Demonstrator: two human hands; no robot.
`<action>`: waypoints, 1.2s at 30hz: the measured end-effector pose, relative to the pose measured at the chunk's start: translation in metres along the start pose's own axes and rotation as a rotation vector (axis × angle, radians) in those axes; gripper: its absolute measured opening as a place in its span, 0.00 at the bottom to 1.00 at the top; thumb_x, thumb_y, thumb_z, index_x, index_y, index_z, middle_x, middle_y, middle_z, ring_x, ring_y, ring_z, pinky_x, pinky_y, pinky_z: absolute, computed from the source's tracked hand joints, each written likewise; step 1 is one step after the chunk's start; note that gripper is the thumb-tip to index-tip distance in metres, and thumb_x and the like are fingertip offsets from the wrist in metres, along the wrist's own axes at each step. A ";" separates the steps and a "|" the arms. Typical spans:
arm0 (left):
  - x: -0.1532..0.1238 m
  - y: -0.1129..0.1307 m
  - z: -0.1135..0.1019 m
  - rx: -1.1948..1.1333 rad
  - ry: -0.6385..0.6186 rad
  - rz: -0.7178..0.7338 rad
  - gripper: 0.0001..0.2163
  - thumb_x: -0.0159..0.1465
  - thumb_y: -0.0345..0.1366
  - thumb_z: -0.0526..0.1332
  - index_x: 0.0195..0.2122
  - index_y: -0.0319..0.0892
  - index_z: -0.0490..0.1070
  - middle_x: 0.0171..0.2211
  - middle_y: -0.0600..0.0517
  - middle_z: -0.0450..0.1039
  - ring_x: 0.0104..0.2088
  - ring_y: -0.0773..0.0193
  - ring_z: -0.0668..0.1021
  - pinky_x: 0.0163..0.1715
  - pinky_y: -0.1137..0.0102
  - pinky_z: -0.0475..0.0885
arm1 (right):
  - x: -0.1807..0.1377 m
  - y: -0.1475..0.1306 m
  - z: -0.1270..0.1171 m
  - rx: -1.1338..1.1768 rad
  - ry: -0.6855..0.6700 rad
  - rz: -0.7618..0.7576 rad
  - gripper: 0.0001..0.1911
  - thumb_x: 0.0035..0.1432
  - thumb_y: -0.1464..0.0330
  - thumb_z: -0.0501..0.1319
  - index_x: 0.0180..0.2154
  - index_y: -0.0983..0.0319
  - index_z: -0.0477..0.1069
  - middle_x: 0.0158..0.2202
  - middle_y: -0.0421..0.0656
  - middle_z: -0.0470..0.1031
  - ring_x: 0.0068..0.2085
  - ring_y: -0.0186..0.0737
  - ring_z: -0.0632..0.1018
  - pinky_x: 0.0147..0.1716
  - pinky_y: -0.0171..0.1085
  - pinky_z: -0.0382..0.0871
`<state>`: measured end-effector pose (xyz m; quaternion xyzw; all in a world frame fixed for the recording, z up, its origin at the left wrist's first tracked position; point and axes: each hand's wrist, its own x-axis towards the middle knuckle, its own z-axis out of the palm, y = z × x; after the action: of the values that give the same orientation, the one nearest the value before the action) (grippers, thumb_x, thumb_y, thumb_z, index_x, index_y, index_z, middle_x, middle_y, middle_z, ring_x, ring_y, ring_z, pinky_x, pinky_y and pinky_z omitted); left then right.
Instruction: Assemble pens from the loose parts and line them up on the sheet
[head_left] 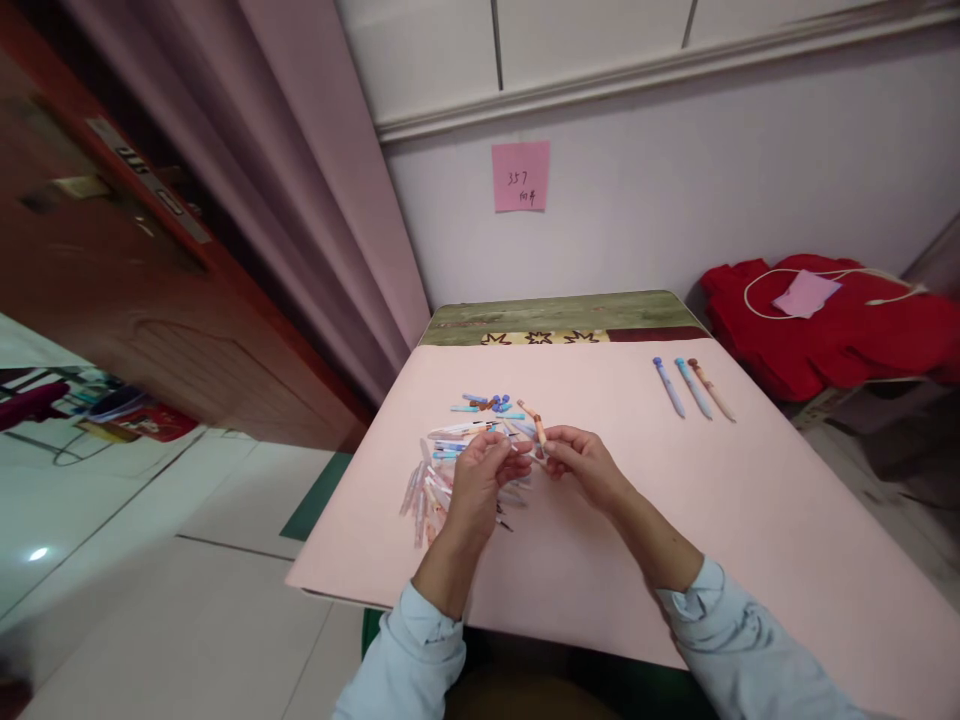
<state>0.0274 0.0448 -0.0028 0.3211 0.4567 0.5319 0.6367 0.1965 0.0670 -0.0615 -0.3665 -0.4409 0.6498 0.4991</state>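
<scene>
My right hand (589, 465) pinches an orange pen part (541, 430) with a brown band, held upright above the table. Close beside it, my left hand (487, 475) has thumb and fingers pressed together; whatever they hold is too small to make out. Around and under my left hand lies a pile of loose pen parts (420, 495): clear and pale barrels, thin refills and blue pieces. Behind the hands is a cluster of small blue and brown pen tops (495, 403). At the right, a purple pen (669, 388), a blue pen (694, 388) and an orange pen (712, 390) lie side by side.
The pink-covered table (750, 520) meets a wall with a pink note (520, 176). A red cloth (840, 330) with a white cable lies beyond its right corner. A curtain (315, 180) and a wooden door (187, 280) stand to the left.
</scene>
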 end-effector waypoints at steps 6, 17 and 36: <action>-0.002 -0.012 0.004 -0.053 0.011 -0.029 0.12 0.53 0.38 0.70 0.32 0.39 0.70 0.30 0.50 0.76 0.25 0.70 0.75 0.29 0.72 0.72 | -0.001 0.004 0.000 0.037 -0.024 0.002 0.18 0.53 0.58 0.68 0.42 0.62 0.77 0.27 0.39 0.75 0.24 0.30 0.71 0.25 0.32 0.67; -0.007 -0.013 0.010 -0.043 -0.071 -0.137 0.17 0.49 0.36 0.72 0.39 0.36 0.75 0.24 0.53 0.73 0.21 0.70 0.72 0.24 0.72 0.71 | -0.004 0.000 0.003 -0.010 -0.125 0.004 0.15 0.54 0.57 0.68 0.31 0.63 0.72 0.25 0.38 0.74 0.21 0.28 0.70 0.22 0.30 0.64; -0.004 -0.038 0.021 -0.216 0.124 -0.014 0.12 0.49 0.37 0.73 0.32 0.38 0.75 0.30 0.50 0.78 0.30 0.67 0.78 0.37 0.69 0.74 | -0.008 -0.004 0.010 -0.740 0.157 -0.588 0.03 0.58 0.68 0.64 0.35 0.59 0.77 0.30 0.42 0.74 0.27 0.34 0.74 0.27 0.33 0.69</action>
<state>0.0614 0.0335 -0.0275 0.2142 0.4375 0.5922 0.6419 0.1902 0.0570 -0.0544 -0.4272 -0.6886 0.2506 0.5296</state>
